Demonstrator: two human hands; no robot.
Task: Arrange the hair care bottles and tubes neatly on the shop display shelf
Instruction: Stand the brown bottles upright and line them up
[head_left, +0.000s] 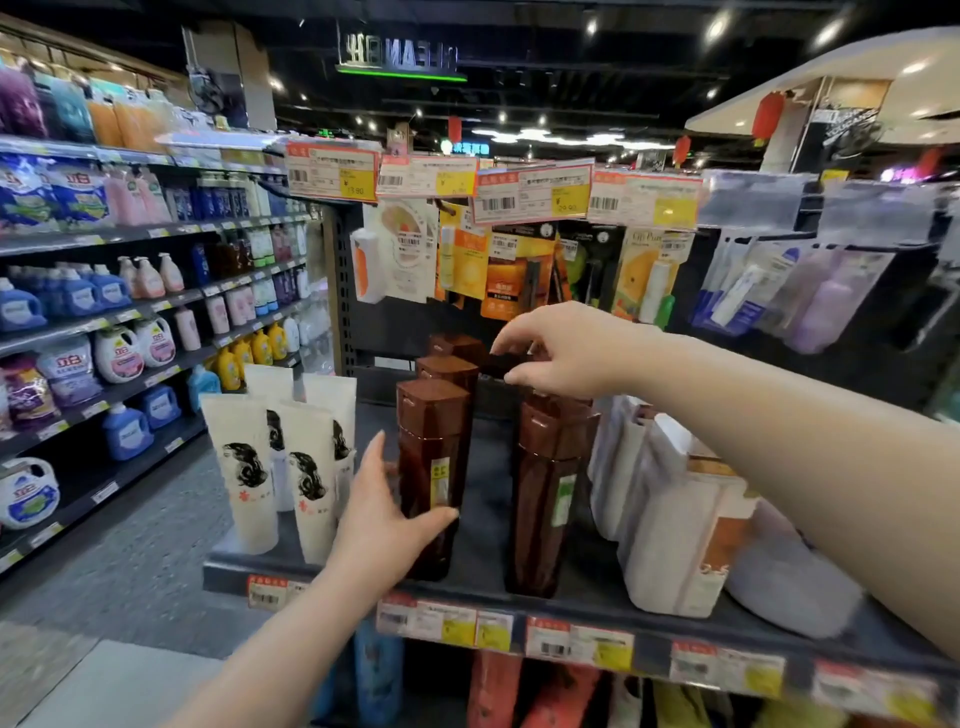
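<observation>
On the shelf (488, 566), your left hand (379, 525) lies spread flat against the front brown bottle (431, 467), gripping nothing. Your right hand (566, 353) pinches a dark cap (506, 364) at the back of the neighbouring row. These tall, narrow bottles stand close together. Tug that cap sideways and the right front bottle (550, 488) may topple, or your left push could knock the cream tubes (244, 467).

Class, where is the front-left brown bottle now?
Head view, centre-left on the shelf: the front-left brown bottle stands between the white tubes and the other brown bottle row, with the left hand against it.
</observation>
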